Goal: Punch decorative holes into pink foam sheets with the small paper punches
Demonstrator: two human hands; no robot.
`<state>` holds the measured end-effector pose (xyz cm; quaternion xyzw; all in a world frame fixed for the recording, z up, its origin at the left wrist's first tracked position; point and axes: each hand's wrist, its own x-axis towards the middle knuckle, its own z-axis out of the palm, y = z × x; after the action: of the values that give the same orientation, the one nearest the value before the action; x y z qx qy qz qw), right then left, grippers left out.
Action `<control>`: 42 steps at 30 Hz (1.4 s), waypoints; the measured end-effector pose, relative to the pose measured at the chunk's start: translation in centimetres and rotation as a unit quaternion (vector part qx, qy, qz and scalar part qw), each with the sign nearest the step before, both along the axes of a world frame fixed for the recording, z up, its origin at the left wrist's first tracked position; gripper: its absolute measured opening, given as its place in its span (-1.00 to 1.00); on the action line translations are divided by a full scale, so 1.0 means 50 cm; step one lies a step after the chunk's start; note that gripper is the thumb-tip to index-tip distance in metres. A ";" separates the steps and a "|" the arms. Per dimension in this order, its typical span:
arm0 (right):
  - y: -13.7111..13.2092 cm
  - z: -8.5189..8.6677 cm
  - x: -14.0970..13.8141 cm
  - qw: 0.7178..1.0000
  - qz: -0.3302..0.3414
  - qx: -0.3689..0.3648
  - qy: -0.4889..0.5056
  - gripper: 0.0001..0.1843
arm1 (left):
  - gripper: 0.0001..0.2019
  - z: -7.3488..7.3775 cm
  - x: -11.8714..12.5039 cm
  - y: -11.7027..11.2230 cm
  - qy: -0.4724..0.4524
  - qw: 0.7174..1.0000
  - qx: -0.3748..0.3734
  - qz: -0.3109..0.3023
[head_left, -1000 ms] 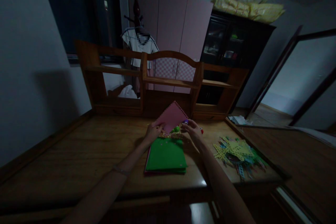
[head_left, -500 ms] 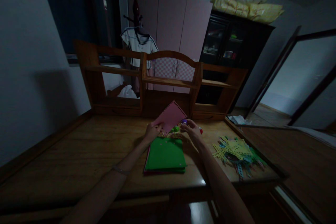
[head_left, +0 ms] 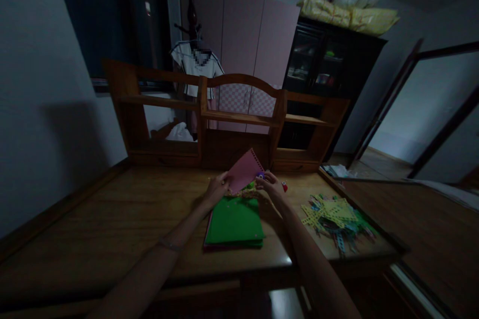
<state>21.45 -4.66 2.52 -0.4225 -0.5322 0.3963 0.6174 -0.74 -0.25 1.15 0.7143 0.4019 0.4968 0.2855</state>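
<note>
My left hand (head_left: 216, 188) grips a pink sheet (head_left: 244, 172) by its lower left part, thumb on top. The sheet is tilted up, with a row of small holes along its right edge. My right hand (head_left: 272, 186) is at the sheet's lower right corner, fingers bent together. A small purple piece with a white eye-like spot (head_left: 260, 175) shows at its fingertips; what the fingers pinch is unclear. Between the hands are bright green pieces (head_left: 250, 186). Below them lies a stack of green sheets (head_left: 235, 222) with pink edges underneath.
A tangled pile of yellow, blue and green perforated strips (head_left: 335, 217) lies to the right on the wooden desk (head_left: 149, 214). A small red piece (head_left: 284, 187) sits beyond my right hand. The desk's wooden shelf unit (head_left: 239, 118) stands along the back.
The pink sheet has turned and tilted slightly, showing narrower now. Both hands stay close to the same places, and the view has shifted a little.
</note>
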 end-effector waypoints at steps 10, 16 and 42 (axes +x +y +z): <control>0.001 -0.007 0.002 0.999 -0.011 0.010 -0.032 -0.59 | -0.63 -0.010 -0.011 0.010 0.064 0.997 0.028 0.024; 0.000 -0.005 0.003 0.999 -0.011 -0.010 -0.046 -0.55 | -0.57 -0.008 -0.013 0.006 0.061 0.998 0.025 0.012; 0.007 -0.022 0.009 0.998 -0.012 -0.015 -0.063 -0.57 | -0.48 0.014 -0.016 -0.016 0.062 0.998 0.010 -0.019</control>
<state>21.88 -4.30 1.40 -0.4618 -0.5589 0.3695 0.5812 -1.53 -1.03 1.86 0.7539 0.4003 0.4500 0.2624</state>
